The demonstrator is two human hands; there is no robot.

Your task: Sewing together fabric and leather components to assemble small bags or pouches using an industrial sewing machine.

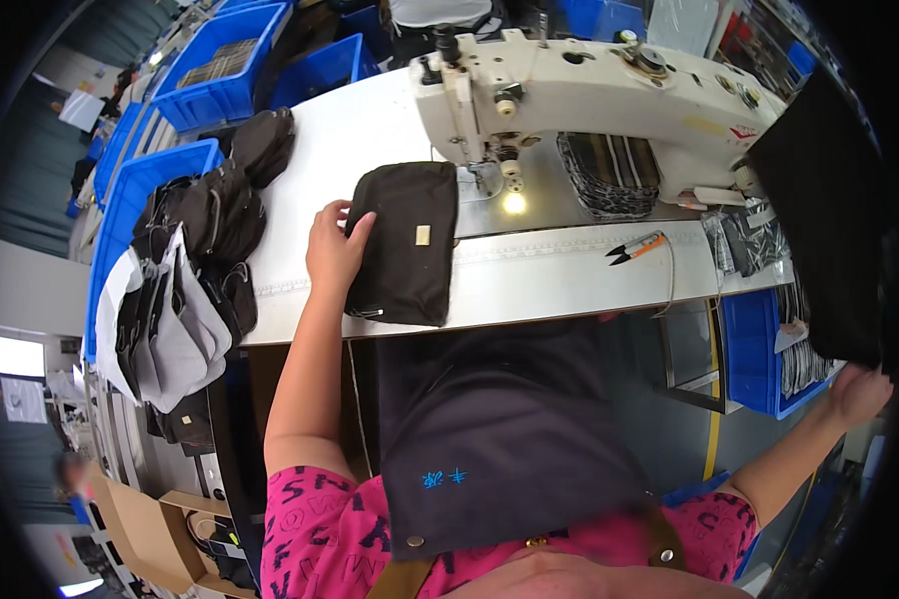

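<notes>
A dark pouch (405, 260) with a small beige label lies on the white sewing table, just left of the needle area. My left hand (336, 245) grips its left edge, the thumb lying over the top face. A zipper end shows at the pouch's lower left corner. Out to the far right, my right hand (861, 396) is closed on the lower edge of a large black fabric piece (824, 220), which stands raised beside the machine. The white sewing machine (589, 85) has its lamp lit near the needle.
Orange-handled thread snips (636, 249) lie on the table front. A stack of striped fabric pieces (609, 175) sits under the machine arm. Dark pouches (210, 215) and white-lined pieces (175, 329) fill the left side. A blue bin (749, 349) hangs below the table at right.
</notes>
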